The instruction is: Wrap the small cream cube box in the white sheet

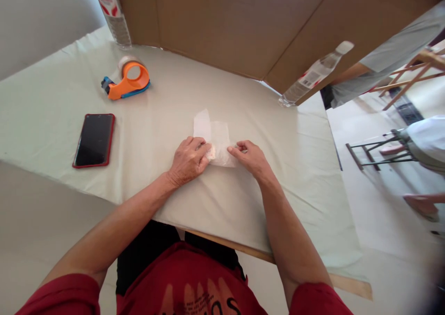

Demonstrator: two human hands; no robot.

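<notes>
A thin, whitish, partly see-through sheet [219, 131] lies creased on the cloth, with one flap sticking up at its far left. My left hand [190, 161] is closed over the sheet's left side, fingers bent around a small pale bundle [211, 152] with faint coloured specks. What the bundle holds is too small to tell, and my palm covers part of it. On the right side of the sheet, my right hand [251, 156] pinches its edge between thumb and curled fingers.
Left on the table [167, 106] are a red-cased phone [93, 141] and an orange tape dispenser [129, 80]. Clear plastic bottles, one at the back left [113, 16] and one tilted at the right [314, 76], stand against a cardboard screen [222, 22]. Other people are beyond, at right.
</notes>
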